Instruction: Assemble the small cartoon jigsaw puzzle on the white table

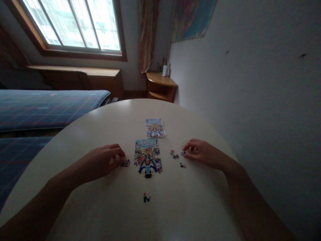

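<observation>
A partly assembled jigsaw puzzle (147,157) with a blue cartoon dog's face at its lower edge lies flat on the table, its bottom corners uneven. My left hand (106,159) rests to its left, fingers loosely curved and apart, with the thumb by a small joined jigsaw cluster (126,163). On the other side, my right hand (202,152) pinches a jigsaw piece (183,153) between thumb and fingertips at table level. Loose pieces (176,156) lie just left of those fingertips, and another piece (183,165) sits below them. Nearer me is a lone piece (146,197).
A printed picture sheet (154,128) matching the puzzle lies beyond it on the round pale table (120,117). A white wall (263,100) runs close on the right. At left is a bed with a plaid cover (50,107); a corner shelf (162,80) stands behind.
</observation>
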Motion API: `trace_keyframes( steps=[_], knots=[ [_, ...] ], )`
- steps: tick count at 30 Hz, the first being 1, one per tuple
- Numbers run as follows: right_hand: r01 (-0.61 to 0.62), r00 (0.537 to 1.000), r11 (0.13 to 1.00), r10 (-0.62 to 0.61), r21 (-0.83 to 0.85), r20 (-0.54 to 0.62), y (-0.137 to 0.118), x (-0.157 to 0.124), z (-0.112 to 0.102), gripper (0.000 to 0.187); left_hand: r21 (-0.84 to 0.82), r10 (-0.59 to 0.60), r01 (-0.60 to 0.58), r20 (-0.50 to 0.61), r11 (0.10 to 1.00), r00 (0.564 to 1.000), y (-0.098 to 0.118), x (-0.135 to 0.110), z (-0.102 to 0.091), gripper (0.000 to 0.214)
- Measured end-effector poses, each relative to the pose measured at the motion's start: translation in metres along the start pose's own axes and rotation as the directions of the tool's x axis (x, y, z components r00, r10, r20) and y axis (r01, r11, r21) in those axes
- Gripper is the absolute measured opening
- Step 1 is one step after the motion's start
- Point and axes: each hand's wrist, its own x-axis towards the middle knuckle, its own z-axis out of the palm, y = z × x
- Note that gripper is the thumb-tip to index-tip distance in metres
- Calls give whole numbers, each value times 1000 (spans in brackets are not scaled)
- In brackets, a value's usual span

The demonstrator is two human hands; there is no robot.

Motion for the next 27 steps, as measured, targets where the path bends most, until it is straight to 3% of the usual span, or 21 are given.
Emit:
trace_keyframes(
  steps=[6,11,16,22,27],
  knots=[
    [-18,994,999,15,27,104,-8,-8,1,36,-16,-11,12,38,1000,999,-2,0,2,19],
    [-2,985,998,-9,63,172,-14,-8,7,17,-6,-29,29,32,1000,999,-10,3,8,16],
    [16,983,998,-28,67,184,-17,-7,9,12,26,-31,30,22,999,999,-6,2,4,16],
    [5,985,998,-15,63,170,-27,-11,13,8,38,207,-204,-119,978,971,11,6,10,16],
    [19,970,994,-44,108,239,-40,-13,17,1,-9,340,-343,-104,939,935,27,9,25,38]
  ],
)
